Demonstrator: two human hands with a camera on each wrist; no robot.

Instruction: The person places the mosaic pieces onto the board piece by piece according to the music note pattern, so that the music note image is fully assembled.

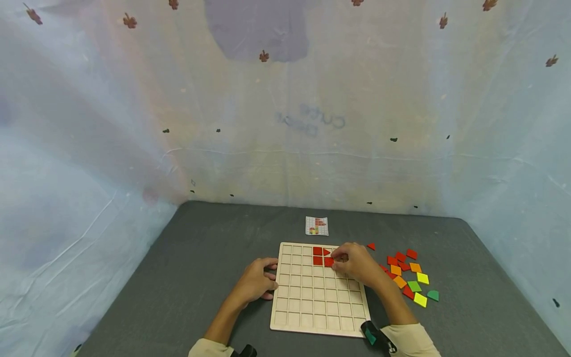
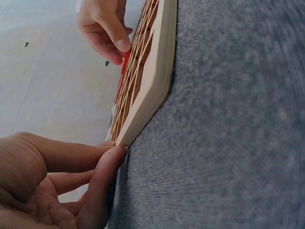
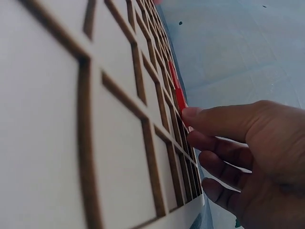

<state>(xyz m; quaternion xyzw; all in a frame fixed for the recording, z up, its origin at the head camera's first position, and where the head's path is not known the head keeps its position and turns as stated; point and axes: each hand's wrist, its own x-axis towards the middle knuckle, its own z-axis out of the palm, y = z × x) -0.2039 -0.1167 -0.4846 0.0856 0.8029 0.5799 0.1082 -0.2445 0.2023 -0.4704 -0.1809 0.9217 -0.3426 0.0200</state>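
At the grid board [image 1: 307, 305], the left hand [image 1: 256, 280] pinches one edge. The right hand [image 1: 354, 263] touches a red square [image 1: 328, 261]; whether gripping, I cannot tell.

The desk [image 1: 200, 238], dark grey and rounded at its far corners, is enclosed at the back and both sides by pale, creased sheeting [image 1: 357, 176]. The sheeting is marked with brown leaf shapes [image 1: 264, 56], dark flecks [image 1: 393, 140], a large purple patch [image 1: 260, 27] and faint lettering [image 1: 311, 119]. Its sides are tinged bluish.
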